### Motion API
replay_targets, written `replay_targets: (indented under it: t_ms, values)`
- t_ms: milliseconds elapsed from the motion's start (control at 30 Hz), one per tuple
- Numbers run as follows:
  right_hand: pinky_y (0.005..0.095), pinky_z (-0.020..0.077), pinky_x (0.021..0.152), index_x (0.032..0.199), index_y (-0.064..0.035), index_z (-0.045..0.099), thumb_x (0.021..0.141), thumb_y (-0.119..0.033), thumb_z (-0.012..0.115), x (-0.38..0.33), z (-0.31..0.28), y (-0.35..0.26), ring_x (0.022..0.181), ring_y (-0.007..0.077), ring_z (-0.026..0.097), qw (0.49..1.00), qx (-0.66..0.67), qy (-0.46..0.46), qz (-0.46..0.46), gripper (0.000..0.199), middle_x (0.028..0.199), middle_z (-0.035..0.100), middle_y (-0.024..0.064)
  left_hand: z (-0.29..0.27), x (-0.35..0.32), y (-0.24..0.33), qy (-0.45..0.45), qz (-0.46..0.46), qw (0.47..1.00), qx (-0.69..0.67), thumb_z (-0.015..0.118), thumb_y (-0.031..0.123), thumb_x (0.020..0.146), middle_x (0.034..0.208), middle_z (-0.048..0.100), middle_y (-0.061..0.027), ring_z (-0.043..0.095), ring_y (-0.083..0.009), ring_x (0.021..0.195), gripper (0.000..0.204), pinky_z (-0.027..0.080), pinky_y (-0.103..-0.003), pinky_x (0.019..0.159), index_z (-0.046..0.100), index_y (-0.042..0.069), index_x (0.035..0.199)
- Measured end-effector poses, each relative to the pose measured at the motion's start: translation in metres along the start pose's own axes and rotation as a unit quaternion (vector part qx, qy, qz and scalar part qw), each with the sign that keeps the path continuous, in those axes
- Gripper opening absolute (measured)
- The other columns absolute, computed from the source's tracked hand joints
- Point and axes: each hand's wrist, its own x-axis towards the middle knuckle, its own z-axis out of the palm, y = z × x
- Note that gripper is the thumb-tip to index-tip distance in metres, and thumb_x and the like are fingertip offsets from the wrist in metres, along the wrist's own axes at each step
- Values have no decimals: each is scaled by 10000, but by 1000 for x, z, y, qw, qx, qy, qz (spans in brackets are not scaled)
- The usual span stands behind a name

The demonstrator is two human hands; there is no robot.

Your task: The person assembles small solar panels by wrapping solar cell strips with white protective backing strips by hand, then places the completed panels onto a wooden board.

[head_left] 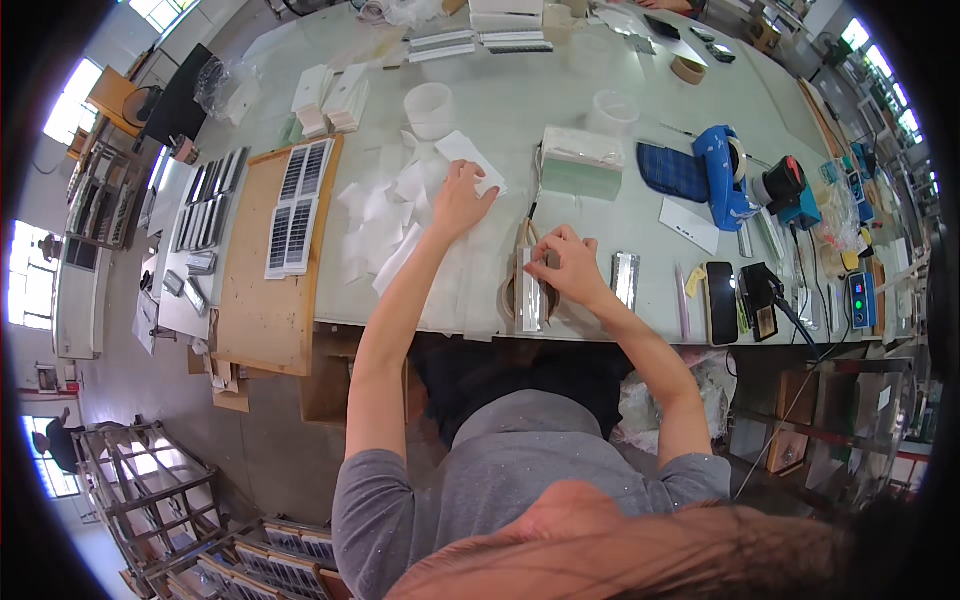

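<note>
Here we are in the head view, the only 1 on offer, and both hands are busy: the left hand has its fingers loosely curled and a little apart over a white card, fingertips on it, though whether they grip it I can't tell! Over to the right hand, thumb and forefinger almost together at the upper end of a silver strip; contact looks likely, a firm pinch I can't call. That strip runs from those fingertips toward the body, with another silver strip just right of the fingers. The score? Dark-celled panels, well left of the left fingers, look finished, in my judgement; the strip in play looks incomplete, and loose white papers beside the left wrist suggest plenty left. Now the lettering: far right of the right fingers, a yellow tag and a blue box with a lit display, any writing too small to read, and no brand legible.
</note>
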Motion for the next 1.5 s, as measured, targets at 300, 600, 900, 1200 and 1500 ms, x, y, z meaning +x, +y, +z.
replay_targets:
  t_ms: [300,600,900,1200,1500]
  values:
    - [392,255,846,798,-188,641,737,-377,762,0,-5,3,935,171,521,1000,4,-1,9,232,970,540,17,3,23,-32,-130,-9,987,-92,714,218,828,1123,560,-122,636,-214,814,346,518,-351,775,617,10,1087]
    - [377,282,836,859,-174,636,773,-361,744,4,-2,0,888,166,551,1000,-4,9,-15,232,948,578,15,-14,16,-9,161,-195,874,-415,698,197,858,858,729,-89,648,-130,717,206,510,-258,665,741,24,961]
    - [223,447,670,959,3,718,924,-244,664,1,-24,-14,708,60,535,884,416,-40,209,255,825,691,15,-42,-148,82,-54,252,954,-154,702,62,822,1077,709,-88,704,-244,864,175,573,-350,734,691,67,996]
    - [408,251,819,780,-113,667,710,-372,793,-26,-1,-10,888,195,511,996,-2,80,30,297,845,568,-6,-45,-178,80,-98,183,966,-154,757,87,773,858,601,-23,592,-225,763,84,483,-346,645,711,98,842]
    - [420,258,817,812,-111,688,721,-365,784,-28,4,-7,930,210,489,993,-40,110,-11,287,904,551,0,-41,-181,75,-91,203,966,-130,765,106,765,815,553,-12,539,-219,749,74,448,-343,637,709,112,813]
